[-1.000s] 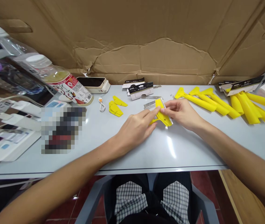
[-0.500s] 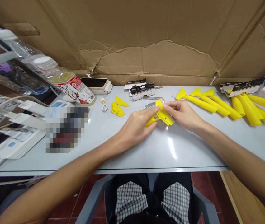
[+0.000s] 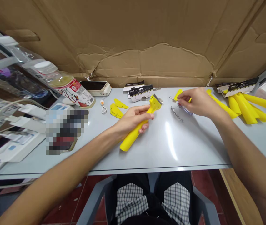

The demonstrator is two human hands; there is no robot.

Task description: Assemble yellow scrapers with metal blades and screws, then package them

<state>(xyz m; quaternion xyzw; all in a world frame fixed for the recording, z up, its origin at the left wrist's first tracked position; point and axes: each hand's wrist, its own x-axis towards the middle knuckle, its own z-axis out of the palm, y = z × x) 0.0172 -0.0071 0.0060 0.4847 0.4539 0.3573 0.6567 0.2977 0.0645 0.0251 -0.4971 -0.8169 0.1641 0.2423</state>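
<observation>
My left hand [image 3: 136, 120] is wrapped round a yellow scraper [image 3: 133, 137], its head tilted up and away from me and its handle end toward the front edge. A dark metal blade shows at the scraper's head. Over the table to the right, my right hand [image 3: 197, 101] has its fingers pinched on what looks like a small screwdriver [image 3: 187, 111] with a clear, bluish handle; the fingers partly hide it. Small screws [image 3: 177, 115] lie in a curved line just left of that hand. Several yellow scraper handles [image 3: 224, 106] lie beyond it, partly covered.
Yellow plates [image 3: 116, 110] and a white cable loop [image 3: 103, 107] lie to the left. Black-and-white packaging cards [image 3: 141, 93] stand at the back. More yellow handles [image 3: 250, 109] with cards are at far right. A bottle [image 3: 74, 89], phone [image 3: 95, 86] and power strip [image 3: 27, 142] occupy the left.
My right hand has left the scraper and moved right, uncovering the small screws. My left hand has turned the scraper so its head points up and its handle toward me.
</observation>
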